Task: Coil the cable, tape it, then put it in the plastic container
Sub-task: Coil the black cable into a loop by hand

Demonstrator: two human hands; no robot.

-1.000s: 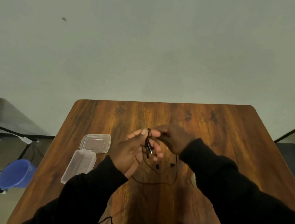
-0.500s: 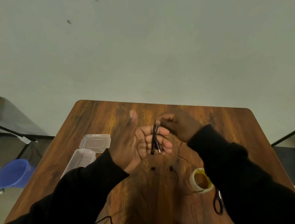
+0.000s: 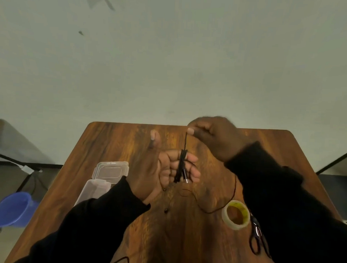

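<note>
A thin black cable (image 3: 181, 165) is wound in several loops around the fingers of my left hand (image 3: 163, 170), which is held palm up over the middle of the wooden table (image 3: 116, 140), thumb raised. Its metal plug sticks out below the fingers. My right hand (image 3: 216, 137) pinches a strand of the cable just above the coil and holds it taut. The loose rest of the cable trails down to the table towards the roll of clear tape (image 3: 236, 214). The clear plastic container (image 3: 90, 189) lies at the left, its lid (image 3: 111, 170) beside it.
Black-handled scissors (image 3: 257, 237) lie right of the tape, partly under my right sleeve. A blue bucket (image 3: 14, 210) stands on the floor left of the table. Another cable end shows at the table's near edge (image 3: 121, 261). A plain wall stands behind the table.
Both hands have risen and moved away from me. My right hand has pulled the strand higher above the coil. More loops now sit on my left fingers.
</note>
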